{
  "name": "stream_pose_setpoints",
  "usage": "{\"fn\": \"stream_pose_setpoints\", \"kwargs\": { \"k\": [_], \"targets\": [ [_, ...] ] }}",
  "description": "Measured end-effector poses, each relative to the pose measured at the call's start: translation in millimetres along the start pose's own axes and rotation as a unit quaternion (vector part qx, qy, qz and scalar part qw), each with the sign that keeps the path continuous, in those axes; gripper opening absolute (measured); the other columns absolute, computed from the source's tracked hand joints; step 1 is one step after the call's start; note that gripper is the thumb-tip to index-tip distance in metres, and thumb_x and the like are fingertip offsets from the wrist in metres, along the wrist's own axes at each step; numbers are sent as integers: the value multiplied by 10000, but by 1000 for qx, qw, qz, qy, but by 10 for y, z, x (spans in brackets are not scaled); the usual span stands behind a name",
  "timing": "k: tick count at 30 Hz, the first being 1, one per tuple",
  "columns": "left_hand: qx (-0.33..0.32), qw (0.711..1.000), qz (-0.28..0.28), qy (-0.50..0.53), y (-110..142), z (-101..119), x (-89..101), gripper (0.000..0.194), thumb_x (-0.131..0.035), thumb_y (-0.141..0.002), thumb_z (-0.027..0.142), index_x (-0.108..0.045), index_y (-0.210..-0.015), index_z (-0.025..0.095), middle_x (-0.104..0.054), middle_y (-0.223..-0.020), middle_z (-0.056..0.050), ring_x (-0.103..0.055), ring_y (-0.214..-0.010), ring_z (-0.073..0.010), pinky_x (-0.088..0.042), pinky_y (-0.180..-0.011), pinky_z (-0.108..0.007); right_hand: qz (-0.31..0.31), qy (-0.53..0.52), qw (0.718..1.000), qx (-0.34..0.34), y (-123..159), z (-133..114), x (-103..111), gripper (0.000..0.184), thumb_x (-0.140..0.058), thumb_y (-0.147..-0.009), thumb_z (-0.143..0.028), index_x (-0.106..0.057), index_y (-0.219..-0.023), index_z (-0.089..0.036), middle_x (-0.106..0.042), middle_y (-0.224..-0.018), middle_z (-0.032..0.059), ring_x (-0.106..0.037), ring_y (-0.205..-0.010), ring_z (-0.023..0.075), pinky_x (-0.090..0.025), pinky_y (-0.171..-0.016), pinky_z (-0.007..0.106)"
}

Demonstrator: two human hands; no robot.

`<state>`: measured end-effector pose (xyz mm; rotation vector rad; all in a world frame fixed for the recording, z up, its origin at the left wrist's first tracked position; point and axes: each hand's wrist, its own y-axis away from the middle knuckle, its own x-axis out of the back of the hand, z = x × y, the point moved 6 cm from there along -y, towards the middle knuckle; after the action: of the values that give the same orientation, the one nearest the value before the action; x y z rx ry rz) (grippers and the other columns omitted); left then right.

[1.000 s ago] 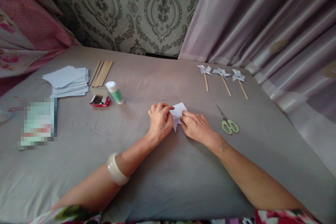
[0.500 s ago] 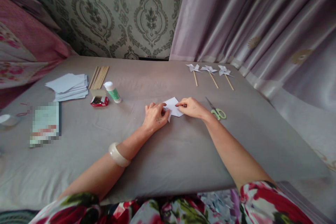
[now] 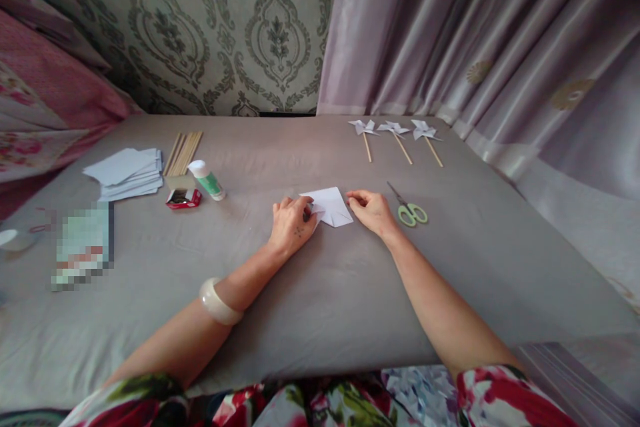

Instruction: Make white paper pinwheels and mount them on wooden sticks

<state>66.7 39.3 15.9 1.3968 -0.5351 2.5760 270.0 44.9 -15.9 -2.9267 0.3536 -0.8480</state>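
Note:
A white sheet of paper (image 3: 331, 205) with cut slits and creases lies on the grey cloth in front of me. My left hand (image 3: 294, 221) is closed on its left side, thumb and fingers pinching a flap there. Just off the paper's right edge is my right hand (image 3: 373, 212), fingers curled and tips together; whether anything is between them is hidden. Scissors (image 3: 411, 212) with light green handles lie right of that hand, blades pointing away.
Three paper pinwheels (image 3: 395, 129) on sticks lie at the back right. At the left are stacked white sheets (image 3: 125, 170), wooden sticks (image 3: 183, 152), a glue stick (image 3: 207, 180), a small red box (image 3: 183, 198) with dark contents and a blurred packet (image 3: 84, 243).
My right hand has drawn back to the right, off the paper, and the paper's right part lies flatter. My left hand has stayed on the left side. The camera view has shifted.

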Motion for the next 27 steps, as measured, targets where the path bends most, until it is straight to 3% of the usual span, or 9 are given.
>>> {"fn": "stream_pose_setpoints", "kwargs": {
  "k": [8,13,17,22,27],
  "targets": [
    [47,993,55,93,-60,-106,167,193,-604,-796,185,-670,-977,201,-716,-903,-33,-584,-852,-200,-384,-867,-379,-33,-28,997,61,98,-129,-22,291,-481,-749,-131,-621,-1002,-171,-717,-832,41,-660,-693,143,-520,-676,275],
    [51,985,80,146,-113,-241,218,135,-600,-792,192,-713,-865,202,-719,-867,-30,-588,-821,-185,-418,-840,-342,-17,104,985,138,249,-403,-14,358,-527,-730,-122,-559,-1081,-186,-651,-865,38,-598,-633,134,-496,-661,285],
    [69,977,90,182,-151,-340,207,154,-602,-762,192,-732,-845,198,-715,-816,-24,-590,-778,-172,-442,-813,-310,-2,213,957,197,385,-613,-41,349,-565,-765,-164,-529,-1112,-187,-581,-994,93,-603,-824,204,-495,-668,309],
    [90,967,84,223,-183,-410,148,181,-591,-742,202,-739,-846,193,-708,-800,-18,-596,-767,-166,-452,-807,-302,-64,267,933,234,514,-717,-199,331,-572,-805,-148,-522,-1129,-200,-549,-1058,93,-606,-853,208,-489,-637,292],
    [88,964,76,239,-219,-425,101,193,-580,-741,215,-741,-844,182,-705,-791,-18,-599,-751,-159,-456,-774,-280,-103,279,914,276,591,-752,-308,169,-567,-854,-165,-610,-1011,-211,-577,-1009,61,-610,-811,170,-457,-646,260]
  ]
}}
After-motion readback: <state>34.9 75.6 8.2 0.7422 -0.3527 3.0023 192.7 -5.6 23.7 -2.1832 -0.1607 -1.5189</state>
